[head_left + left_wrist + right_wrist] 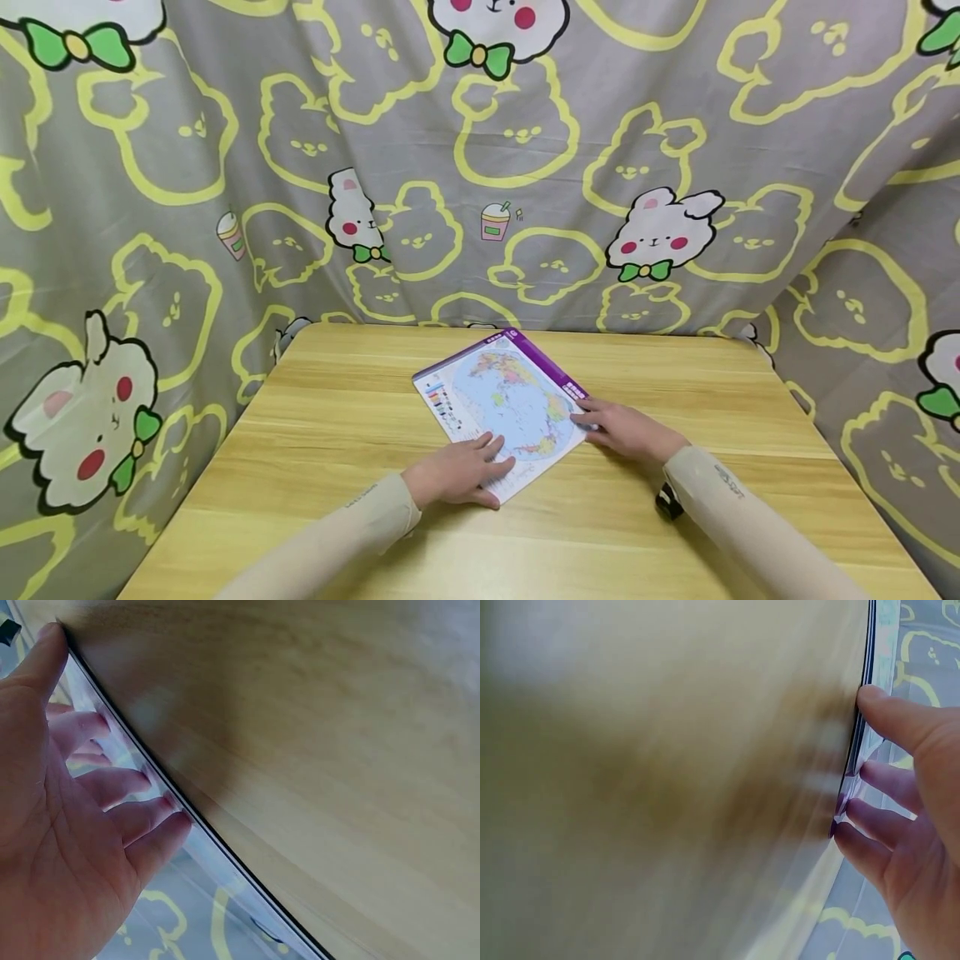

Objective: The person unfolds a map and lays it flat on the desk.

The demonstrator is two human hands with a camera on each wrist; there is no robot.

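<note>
A flat, thin world map board (498, 404) with purple strips along two edges lies turned at an angle on the table. My left hand (457, 471) rests on its near left part, fingers spread over the printed face and thumb by the near corner. At the right corner, my right hand (628, 429) touches the board with its fingertips. In the left wrist view, the left hand (67, 817) has fingertips on the face beside a dark edge. The right wrist view shows the right hand (922, 802) with thumb and fingertips along the board's edge.
The light wood-grain table (315, 433) carries the board near its middle. A grey curtain (420, 150) with cartoon bears and rabbits hangs behind the table and at both sides. A small black object (669, 502) shows under the right sleeve.
</note>
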